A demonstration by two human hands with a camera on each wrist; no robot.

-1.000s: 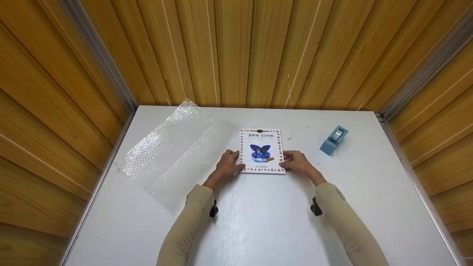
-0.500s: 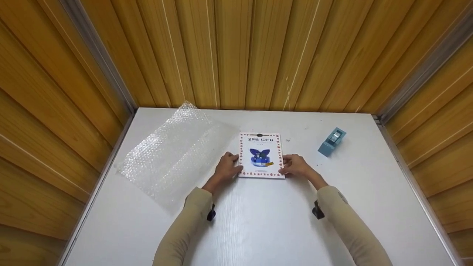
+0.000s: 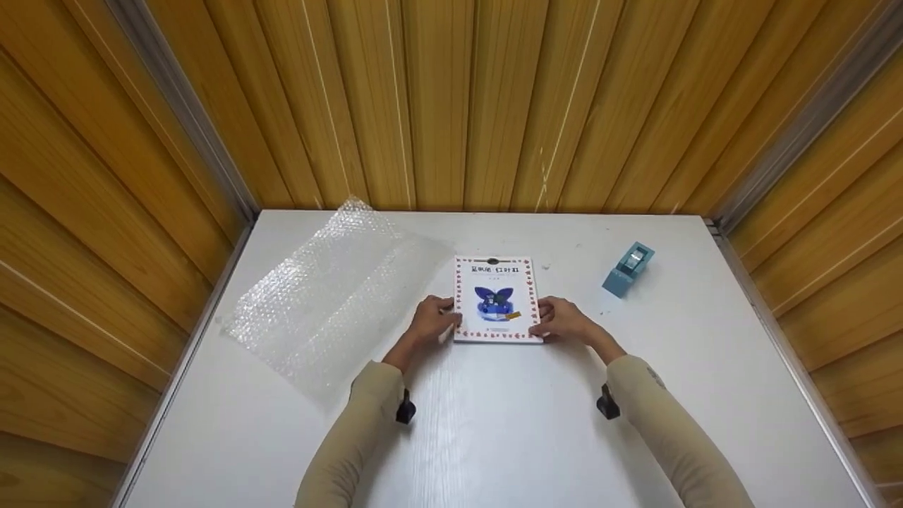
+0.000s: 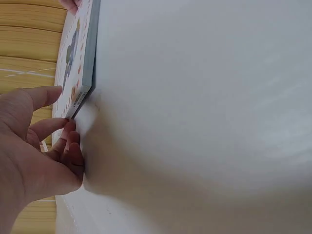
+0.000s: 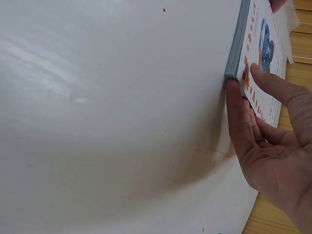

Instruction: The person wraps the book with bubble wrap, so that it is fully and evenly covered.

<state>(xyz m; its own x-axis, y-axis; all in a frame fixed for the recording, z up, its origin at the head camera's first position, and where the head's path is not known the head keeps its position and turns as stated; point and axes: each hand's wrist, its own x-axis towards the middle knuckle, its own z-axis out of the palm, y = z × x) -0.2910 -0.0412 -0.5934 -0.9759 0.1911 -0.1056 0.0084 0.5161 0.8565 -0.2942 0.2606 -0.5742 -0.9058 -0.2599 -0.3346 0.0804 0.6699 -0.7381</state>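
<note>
A white book (image 3: 497, 300) with a red leaf-patterned border and a blue picture lies face up in front of me, its title toward the far side. My left hand (image 3: 433, 321) holds its left edge; in the left wrist view the fingertips (image 4: 68, 127) touch the spine and the thumb reaches over the cover. On the opposite edge, my right hand (image 3: 562, 319) grips the book, thumb on the cover and fingers (image 5: 236, 107) at the underside of the near corner. Whether the book is slightly raised off the table, I cannot tell.
A sheet of bubble wrap (image 3: 331, 303) is spread flat on the left of the white table (image 3: 494, 437). At the right stands a blue-green tape dispenser (image 3: 628, 269). Wood-patterned walls (image 3: 437, 106) enclose the table's back and sides.
The head view has shifted slightly, so the table and everything on it sit a little lower. Both hands keep their hold on the book, at nearly the same spot.
</note>
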